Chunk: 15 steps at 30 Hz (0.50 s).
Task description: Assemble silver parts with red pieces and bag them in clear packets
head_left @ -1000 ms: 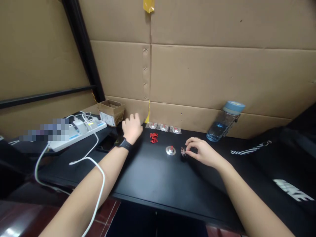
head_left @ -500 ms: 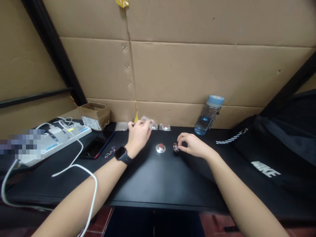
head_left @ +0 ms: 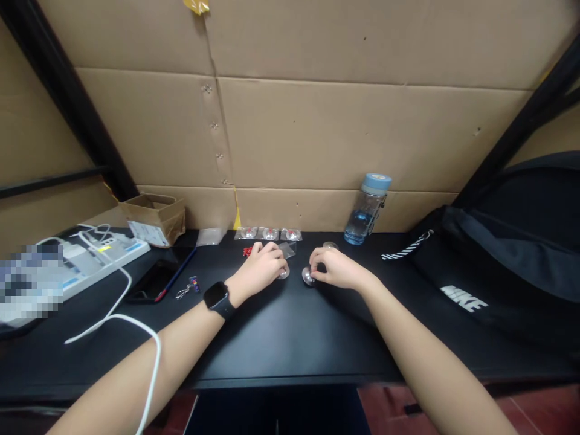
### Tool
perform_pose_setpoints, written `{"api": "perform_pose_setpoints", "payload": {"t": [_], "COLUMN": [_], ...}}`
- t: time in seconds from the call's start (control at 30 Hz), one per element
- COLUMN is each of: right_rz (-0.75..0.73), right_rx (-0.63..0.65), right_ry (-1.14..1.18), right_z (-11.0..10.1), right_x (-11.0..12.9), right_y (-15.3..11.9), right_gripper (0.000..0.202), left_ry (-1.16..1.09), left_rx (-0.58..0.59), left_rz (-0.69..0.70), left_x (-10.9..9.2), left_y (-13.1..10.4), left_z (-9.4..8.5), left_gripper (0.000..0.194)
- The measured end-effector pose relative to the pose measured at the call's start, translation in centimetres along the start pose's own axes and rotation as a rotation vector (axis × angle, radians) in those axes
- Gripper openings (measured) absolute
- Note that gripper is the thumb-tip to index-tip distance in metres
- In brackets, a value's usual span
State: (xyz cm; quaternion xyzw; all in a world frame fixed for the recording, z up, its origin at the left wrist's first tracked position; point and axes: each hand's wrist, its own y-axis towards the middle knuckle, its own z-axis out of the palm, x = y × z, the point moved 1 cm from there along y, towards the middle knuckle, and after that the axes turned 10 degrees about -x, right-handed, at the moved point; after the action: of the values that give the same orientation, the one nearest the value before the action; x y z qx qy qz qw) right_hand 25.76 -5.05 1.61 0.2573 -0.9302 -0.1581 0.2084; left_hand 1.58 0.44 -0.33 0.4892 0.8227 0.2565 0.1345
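My left hand [head_left: 265,266], with a watch on its wrist, is closed over a round shiny disc [head_left: 284,273] on the black table. What its fingertips pinch is hidden. To the right, my right hand [head_left: 333,267] has thumb and finger closed on another silvery disc [head_left: 309,276], which looks tilted. Small red pieces [head_left: 247,251] lie behind my left hand, and a clear plastic bag [head_left: 289,249] is at its fingers. Three bagged discs with red centres [head_left: 270,234] stand in a row by the cardboard wall. One more disc [head_left: 330,245] shows behind my right hand.
Empty clear bags [head_left: 211,236] lie at the back left, near an open cardboard box [head_left: 156,219]. A power strip [head_left: 104,260], white cable, phone [head_left: 158,279] and keyring [head_left: 188,288] are on the left. A water bottle [head_left: 365,211] and black backpack [head_left: 507,254] are on the right.
The view has shifted right. My left hand has come down from the bags at the back to the disc in the middle. A third bagged disc and the red pieces now show.
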Motion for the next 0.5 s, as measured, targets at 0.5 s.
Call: {"api": "perform_pose_setpoints", "payload": {"t": [0.5], "right_rz": [0.429], "right_rx": [-0.3], "right_ry": [0.901], "right_z": [2.4], "right_x": [1.9], "right_y": [1.0], "right_gripper": [0.025], "left_ry": [-0.201], "left_rx": [-0.33], "left_rz": [-0.422], "left_x": [-1.9], "left_y": [0.7], "left_z": [-1.7], "left_gripper": [0.008]}}
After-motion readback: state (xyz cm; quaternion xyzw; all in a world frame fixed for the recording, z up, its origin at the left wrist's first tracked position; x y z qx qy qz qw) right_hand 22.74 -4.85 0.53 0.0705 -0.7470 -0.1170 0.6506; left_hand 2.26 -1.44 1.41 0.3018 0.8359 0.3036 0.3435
